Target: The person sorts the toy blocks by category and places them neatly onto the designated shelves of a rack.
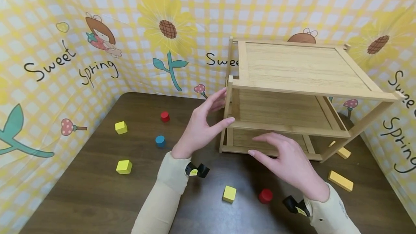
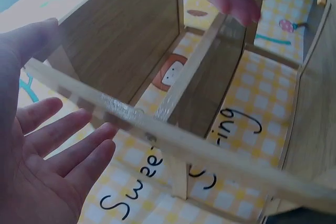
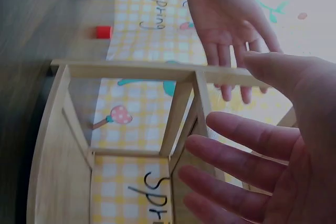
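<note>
A light wooden rack (image 1: 299, 62) with three levels stands upright at the back right of the table. My left hand (image 1: 203, 127) is at its left side, fingers extended beside the front left post (image 1: 227, 115) and the thumb apart from them. The left wrist view shows the palm of this left hand (image 2: 58, 156) close to a wooden rail (image 2: 121, 111), with no object gripped. In front of the lower levels hovers my right hand (image 1: 289, 158), fingers loosely extended and thumb spread. Nothing lies between the fingers of that right hand (image 3: 247, 161) in its wrist view.
Left on the dark table (image 1: 87, 190) are two yellow cubes (image 1: 124, 167), a red cylinder (image 1: 165, 116) and a blue cylinder (image 1: 160, 141). Nearer me sit another yellow cube (image 1: 229, 194) and red cylinder (image 1: 265, 196). Orange-yellow bars (image 1: 340, 181) lie right. A checked cloth (image 1: 130, 46) hangs behind.
</note>
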`<state>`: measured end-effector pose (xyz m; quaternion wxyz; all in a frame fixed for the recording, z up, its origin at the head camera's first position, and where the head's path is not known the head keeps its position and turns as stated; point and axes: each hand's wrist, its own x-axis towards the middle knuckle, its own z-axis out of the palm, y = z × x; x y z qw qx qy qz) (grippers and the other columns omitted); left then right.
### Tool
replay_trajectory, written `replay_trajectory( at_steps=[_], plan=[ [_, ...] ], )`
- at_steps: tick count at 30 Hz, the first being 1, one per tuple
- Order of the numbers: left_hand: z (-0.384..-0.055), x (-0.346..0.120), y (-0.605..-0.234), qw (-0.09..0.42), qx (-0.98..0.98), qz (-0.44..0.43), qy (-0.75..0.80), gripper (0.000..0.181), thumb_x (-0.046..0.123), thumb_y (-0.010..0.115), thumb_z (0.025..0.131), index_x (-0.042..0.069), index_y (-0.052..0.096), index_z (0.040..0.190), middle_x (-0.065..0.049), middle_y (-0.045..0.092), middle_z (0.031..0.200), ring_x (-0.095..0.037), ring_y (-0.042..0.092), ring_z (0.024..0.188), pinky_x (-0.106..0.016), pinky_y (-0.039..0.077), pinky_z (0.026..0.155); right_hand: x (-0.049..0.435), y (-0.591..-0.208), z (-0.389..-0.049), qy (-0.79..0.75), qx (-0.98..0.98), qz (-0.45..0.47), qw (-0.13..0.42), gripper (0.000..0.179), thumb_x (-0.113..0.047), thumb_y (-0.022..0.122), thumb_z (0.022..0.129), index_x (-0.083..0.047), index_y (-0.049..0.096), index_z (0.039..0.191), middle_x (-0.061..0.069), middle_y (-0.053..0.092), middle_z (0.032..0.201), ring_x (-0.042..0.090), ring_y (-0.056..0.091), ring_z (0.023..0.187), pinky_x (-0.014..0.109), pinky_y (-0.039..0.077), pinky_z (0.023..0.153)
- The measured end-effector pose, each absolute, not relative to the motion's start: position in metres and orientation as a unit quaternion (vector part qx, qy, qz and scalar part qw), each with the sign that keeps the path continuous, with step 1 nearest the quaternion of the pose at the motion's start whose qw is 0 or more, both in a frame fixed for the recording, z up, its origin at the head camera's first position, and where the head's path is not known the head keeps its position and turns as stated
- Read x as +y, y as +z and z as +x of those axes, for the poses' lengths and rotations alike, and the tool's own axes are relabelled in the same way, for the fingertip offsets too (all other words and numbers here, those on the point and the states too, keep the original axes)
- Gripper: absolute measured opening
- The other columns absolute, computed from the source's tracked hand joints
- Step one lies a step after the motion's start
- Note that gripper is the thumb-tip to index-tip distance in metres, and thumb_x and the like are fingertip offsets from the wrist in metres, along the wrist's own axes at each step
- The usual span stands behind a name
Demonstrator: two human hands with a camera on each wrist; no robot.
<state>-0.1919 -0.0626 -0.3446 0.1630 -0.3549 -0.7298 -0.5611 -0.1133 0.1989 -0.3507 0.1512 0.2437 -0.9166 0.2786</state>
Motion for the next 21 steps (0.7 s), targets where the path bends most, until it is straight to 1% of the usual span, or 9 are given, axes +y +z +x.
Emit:
replay_trajectory(
  at_steps=[3,6,10,13,16,18,19,20,21],
  plan=[
    [-0.192,-0.057,-0.344,0.143,-0.722,-0.346,-0.582,0.073,0.018,0.077,0.094,0.021,0.040,0.157,0.002,0.050,0.150,-0.027,0.059,0.124,-0.037,0.045,0.106,0.207,-0.353,-0.112,0.275,-0.923,0.233,0.136,0.036,-0.049,0.071,0.094,-0.022,0.074,0.118,-0.011,0.070,0.114,0.014,0.066,0.109,0.043,0.054,0.091],
    [-0.190,-0.052,-0.343,0.117,-0.711,-0.335,-0.607,0.073,0.022,0.076,0.095,0.020,0.038,0.157,-0.002,0.055,0.145,-0.032,0.061,0.121,-0.039,0.049,0.102,0.215,-0.355,-0.113,0.270,-0.929,0.223,0.119,0.038,-0.051,0.070,0.095,-0.022,0.074,0.119,-0.010,0.071,0.115,0.016,0.067,0.110,0.045,0.054,0.090],
    [-0.191,-0.048,-0.342,0.094,-0.698,-0.334,-0.626,0.069,0.024,0.072,0.097,0.018,0.038,0.157,-0.007,0.060,0.139,-0.030,0.065,0.113,-0.041,0.054,0.094,0.224,-0.356,-0.114,0.257,-0.936,0.214,0.106,0.039,-0.053,0.069,0.095,-0.022,0.074,0.119,-0.008,0.072,0.116,0.019,0.067,0.111,0.048,0.054,0.090],
    [-0.194,-0.046,-0.342,0.094,-0.681,-0.342,-0.640,0.059,0.018,0.066,0.101,0.010,0.041,0.154,-0.013,0.062,0.134,-0.034,0.067,0.109,-0.043,0.055,0.091,0.232,-0.356,-0.113,0.247,-0.941,0.205,0.104,0.038,-0.052,0.069,0.095,-0.023,0.074,0.119,-0.006,0.072,0.117,0.022,0.066,0.112,0.051,0.053,0.089],
    [-0.197,-0.046,-0.341,0.094,-0.656,-0.355,-0.659,0.047,0.012,0.057,0.106,-0.001,0.044,0.150,-0.022,0.063,0.130,-0.039,0.067,0.106,-0.047,0.055,0.091,0.239,-0.356,-0.111,0.243,-0.945,0.194,0.100,0.038,-0.052,0.069,0.095,-0.023,0.074,0.119,-0.005,0.072,0.118,0.025,0.065,0.114,0.052,0.052,0.090],
    [-0.199,-0.045,-0.339,0.094,-0.642,-0.365,-0.668,0.041,0.008,0.052,0.107,-0.005,0.046,0.146,-0.028,0.062,0.126,-0.039,0.068,0.102,-0.050,0.055,0.090,0.244,-0.356,-0.110,0.241,-0.947,0.187,0.098,0.038,-0.051,0.069,0.095,-0.023,0.075,0.119,-0.005,0.072,0.118,0.024,0.066,0.112,0.052,0.051,0.089],
    [-0.200,-0.045,-0.339,0.094,-0.638,-0.367,-0.670,0.039,0.007,0.050,0.108,-0.006,0.047,0.145,-0.029,0.062,0.125,-0.037,0.069,0.100,-0.050,0.055,0.089,0.247,-0.356,-0.109,0.240,-0.948,0.184,0.096,0.037,-0.051,0.070,0.095,-0.023,0.075,0.119,-0.005,0.072,0.117,0.022,0.069,0.100,0.049,0.052,0.085],
    [-0.202,-0.045,-0.339,0.097,-0.638,-0.368,-0.669,0.037,0.007,0.049,0.108,-0.006,0.048,0.144,-0.030,0.063,0.124,-0.035,0.069,0.098,-0.050,0.056,0.088,0.249,-0.355,-0.108,0.239,-0.949,0.182,0.097,0.037,-0.050,0.070,0.095,-0.023,0.075,0.119,-0.005,0.072,0.116,0.019,0.068,0.087,0.045,0.052,0.081],
    [-0.203,-0.045,-0.339,0.101,-0.640,-0.367,-0.668,0.036,0.006,0.049,0.108,-0.005,0.050,0.143,-0.029,0.064,0.123,-0.033,0.070,0.097,-0.049,0.057,0.086,0.252,-0.355,-0.108,0.237,-0.950,0.179,0.097,0.036,-0.050,0.070,0.095,-0.023,0.075,0.119,-0.004,0.073,0.116,0.015,0.065,0.075,0.042,0.052,0.076]
  ],
)
